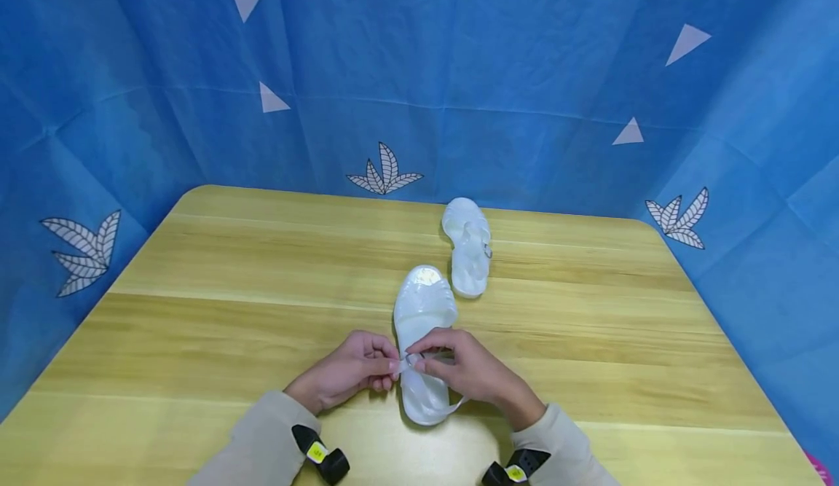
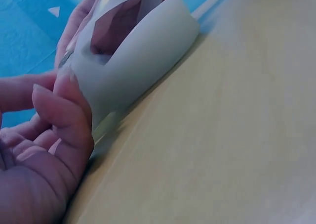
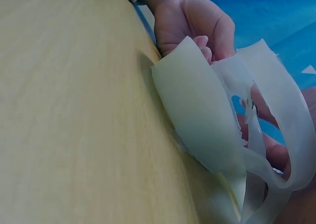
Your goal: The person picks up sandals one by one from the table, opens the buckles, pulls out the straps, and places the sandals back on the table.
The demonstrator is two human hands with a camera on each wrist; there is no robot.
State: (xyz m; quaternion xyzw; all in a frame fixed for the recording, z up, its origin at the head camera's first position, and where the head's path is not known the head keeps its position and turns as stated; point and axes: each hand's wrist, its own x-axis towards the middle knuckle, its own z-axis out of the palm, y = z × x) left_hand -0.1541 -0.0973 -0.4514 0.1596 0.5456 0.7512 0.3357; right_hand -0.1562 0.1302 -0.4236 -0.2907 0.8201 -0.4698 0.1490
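A translucent white sandal (image 1: 422, 311) lies on the table, its toe pointing away from me. At its left side my left hand (image 1: 359, 369) pinches the end of the ankle strap between thumb and forefinger. My right hand (image 1: 468, 369) reaches over the sandal from the right and pinches the strap close by the small metal buckle (image 1: 413, 360). A loop of strap (image 1: 457, 404) stands out at the heel's right. In the right wrist view the heel (image 3: 197, 100) is near, with the left hand (image 3: 195, 23) behind it. The left wrist view shows the left fingers (image 2: 66, 110) against the sandal's side.
A second white sandal (image 1: 469, 253) with a buckle on its right side lies farther back, toward the table's far edge. The wooden table (image 1: 229, 311) is bordered by blue cloth (image 1: 426, 56) behind and at both sides. Each wrist wears a black camera band.
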